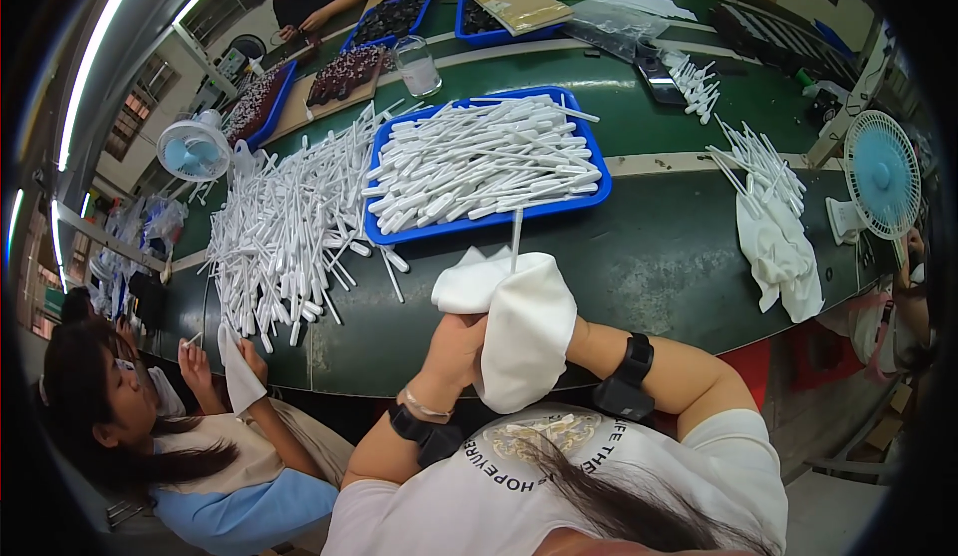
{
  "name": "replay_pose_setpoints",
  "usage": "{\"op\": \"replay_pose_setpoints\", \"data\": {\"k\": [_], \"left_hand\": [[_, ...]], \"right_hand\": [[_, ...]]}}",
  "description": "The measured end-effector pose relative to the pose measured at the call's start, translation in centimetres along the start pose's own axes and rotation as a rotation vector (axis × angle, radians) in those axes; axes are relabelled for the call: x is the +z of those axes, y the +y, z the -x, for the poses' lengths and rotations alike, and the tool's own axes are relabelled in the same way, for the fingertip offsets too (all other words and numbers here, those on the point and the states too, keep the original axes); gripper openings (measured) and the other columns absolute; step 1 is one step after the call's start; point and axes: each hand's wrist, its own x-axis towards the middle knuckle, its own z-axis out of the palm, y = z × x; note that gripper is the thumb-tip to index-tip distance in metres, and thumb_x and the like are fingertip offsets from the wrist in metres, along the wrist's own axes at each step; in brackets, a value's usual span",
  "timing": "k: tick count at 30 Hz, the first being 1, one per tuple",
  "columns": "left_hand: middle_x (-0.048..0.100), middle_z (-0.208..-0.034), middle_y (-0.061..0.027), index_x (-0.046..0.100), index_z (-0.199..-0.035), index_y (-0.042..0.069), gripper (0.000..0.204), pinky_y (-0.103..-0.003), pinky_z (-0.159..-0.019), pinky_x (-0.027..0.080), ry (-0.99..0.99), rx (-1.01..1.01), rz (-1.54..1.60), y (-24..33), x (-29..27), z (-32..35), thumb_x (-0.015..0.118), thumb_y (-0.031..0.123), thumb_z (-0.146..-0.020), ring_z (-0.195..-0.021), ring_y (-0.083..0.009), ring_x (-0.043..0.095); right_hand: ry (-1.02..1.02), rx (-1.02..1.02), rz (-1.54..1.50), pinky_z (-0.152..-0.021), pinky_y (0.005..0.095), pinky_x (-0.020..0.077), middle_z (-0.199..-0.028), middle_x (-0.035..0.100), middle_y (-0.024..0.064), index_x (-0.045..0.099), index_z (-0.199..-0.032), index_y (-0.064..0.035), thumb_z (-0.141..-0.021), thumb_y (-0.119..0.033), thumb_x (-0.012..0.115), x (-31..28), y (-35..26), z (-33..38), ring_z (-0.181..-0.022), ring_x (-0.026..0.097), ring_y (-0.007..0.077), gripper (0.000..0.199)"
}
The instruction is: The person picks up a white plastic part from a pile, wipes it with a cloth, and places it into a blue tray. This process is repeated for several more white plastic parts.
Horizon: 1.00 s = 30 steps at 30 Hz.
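Observation:
A white cloth point(529, 341) hangs bunched in front of me, near the table's front edge. My left hand point(454, 351) is closed on its left side, partly under the folds. From the right, my right hand point(582, 340) reaches behind the cloth, and its fingers are hidden. One slim white stick point(516, 237) pokes up out of the cloth toward the blue tray point(499, 219); its lower end is covered. That tray holds a heap of white plastic sticks point(479, 162) with thicker handle ends.
Left of the tray lies a loose pile of similar sticks point(289, 227). More sticks on a white cloth point(778, 252) and a fan point(882, 172) are at right. A co-worker point(225, 446) beside me handles a stick and cloth. A clear jar point(417, 67) stands behind.

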Motion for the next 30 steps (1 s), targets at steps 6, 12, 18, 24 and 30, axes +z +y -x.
{"op": "replay_pose_setpoints", "data": {"k": [6,12,18,24,30], "left_hand": [[0.055,-0.072,-0.0033,0.052,-0.098,0.0,0.017,-0.015,-0.046,0.036,0.04,0.216,-0.597,4.7,-2.4,1.3,0.053,0.01,-0.084,-0.055,-0.0052,0.048],[0.047,-0.056,-0.0002,0.055,-0.081,0.001,0.015,-0.017,-0.038,0.03,0.117,0.427,-0.492,4.7,-2.0,1.2,0.051,0.014,-0.086,-0.042,-0.0048,0.041],[0.049,-0.055,-0.0006,0.055,-0.081,0.0,0.014,-0.017,-0.038,0.03,0.307,0.5,-0.312,4.9,-3.4,2.5,0.052,0.013,-0.086,-0.042,-0.0045,0.041],[0.049,-0.055,-0.0014,0.055,-0.081,0.0,0.013,-0.017,-0.037,0.029,0.399,0.63,-0.2,5.5,-4.9,3.1,0.053,0.012,-0.085,-0.041,-0.0047,0.041],[0.048,-0.053,-0.0009,0.055,-0.079,0.0,0.013,-0.017,-0.036,0.029,0.326,0.515,-0.375,3.4,-3.2,2.9,0.053,0.012,-0.085,-0.039,-0.0048,0.04]], "right_hand": [[-0.217,-0.304,0.678,-0.079,0.0275,0.0421,-0.1,0.054,0.0106,0.053,-0.103,-0.0058,-0.078,-0.015,0.055,-1.6,0.9,1.1,-0.09,0.052,0.0208,0.026],[-0.267,-0.445,0.734,-0.076,0.0283,0.0416,-0.097,0.053,0.0117,0.055,-0.097,-0.0065,-0.077,-0.017,0.055,-0.1,0.1,2.1,-0.088,0.051,0.021,0.023],[-0.458,-0.063,0.761,-0.074,0.0293,0.0416,-0.092,0.054,0.0089,0.055,-0.097,-0.007,-0.074,-0.014,0.059,0.7,-4.2,-0.7,-0.085,0.051,0.0202,0.024],[-0.293,-0.497,0.705,-0.078,0.0301,0.0416,-0.097,0.055,0.0088,0.055,-0.097,-0.0065,-0.071,-0.012,0.064,-1.2,-2.9,-0.5,-0.087,0.052,0.0205,0.028],[-0.389,-0.049,0.331,-0.086,0.0314,0.0382,-0.102,0.055,0.0087,0.054,-0.104,-0.0062,-0.071,-0.013,0.066,-0.7,-0.6,1.0,-0.095,0.05,0.0205,0.035]]}}
